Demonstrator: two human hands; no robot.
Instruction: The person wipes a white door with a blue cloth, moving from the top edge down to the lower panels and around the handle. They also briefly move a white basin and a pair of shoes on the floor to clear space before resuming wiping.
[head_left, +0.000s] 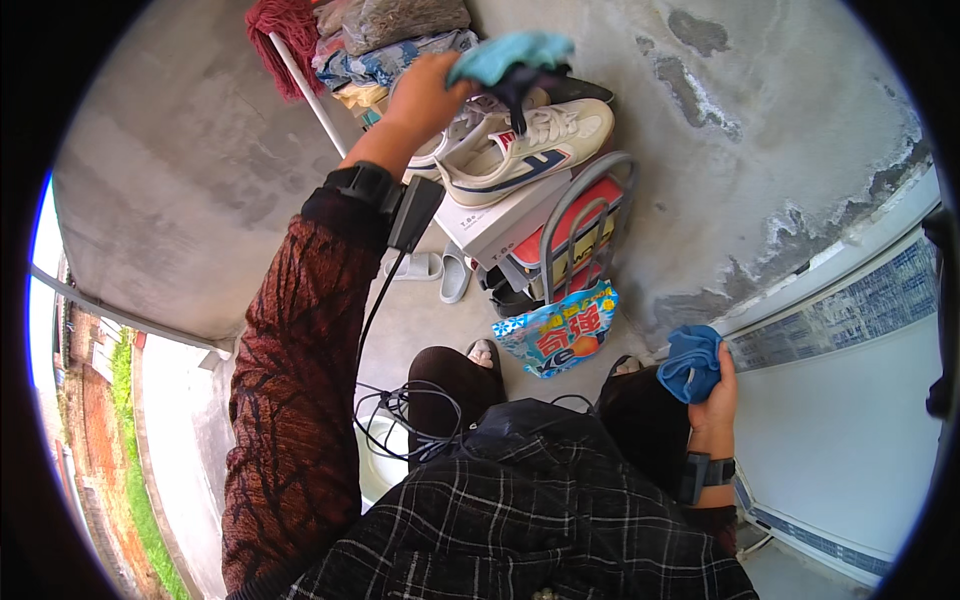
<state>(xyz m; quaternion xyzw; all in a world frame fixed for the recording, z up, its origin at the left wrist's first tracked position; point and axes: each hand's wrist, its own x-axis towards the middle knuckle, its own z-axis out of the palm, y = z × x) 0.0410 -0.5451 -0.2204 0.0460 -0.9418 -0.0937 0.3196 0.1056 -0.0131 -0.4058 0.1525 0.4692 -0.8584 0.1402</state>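
My left hand (427, 90) reaches out over the sneakers and grips a teal cloth (517, 56). A blurred dark cloth (517, 84) hangs just under it; whether the two are one piece I cannot tell. Below lies a cream sneaker (525, 150) with white laces and dark trim, on top of a white shoebox (495, 217). At the right, beside the white panel, my right hand (716, 397) holds a blue folded or rolled cloth (688, 364).
A metal-framed rack (551, 247) supports the boxes. A colourful printed bag (562, 330) leans before it. Grey slippers (454, 274) lie on the floor. A red mop (281, 37) and stacked bundles (397, 30) stand at the far wall. A loose black cable (420, 416) hangs above a pale basin (382, 457).
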